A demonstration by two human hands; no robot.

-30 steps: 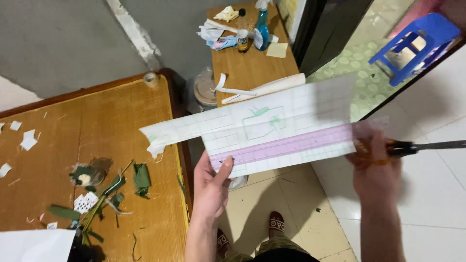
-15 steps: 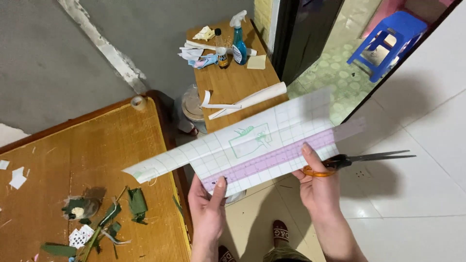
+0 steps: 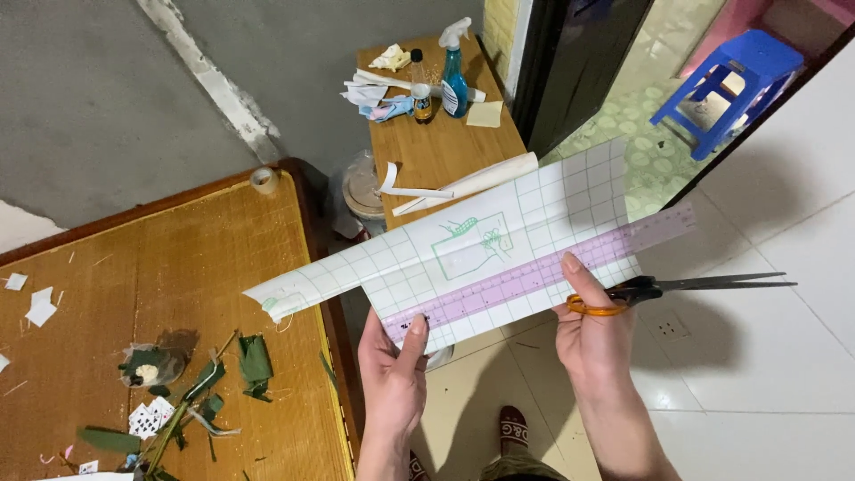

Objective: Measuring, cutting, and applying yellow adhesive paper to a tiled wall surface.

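Head view: two hands (image 3: 392,379) (image 3: 595,343), one gridded sheet (image 3: 499,245)

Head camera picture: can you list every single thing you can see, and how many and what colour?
gridded sheet: 1, white with a pink strip, held up in the middle
scissors: 1, orange handles, right
spray bottle: 1, blue, far table
dark bottle: 1, brown, beside it
stool: 1, blue, top right
tape roll: 1, pale, mat corner
green scraps: several, green, lower left
left hand: 1, on the sheet's lower edge
right hand: 1, holding sheet and scissors
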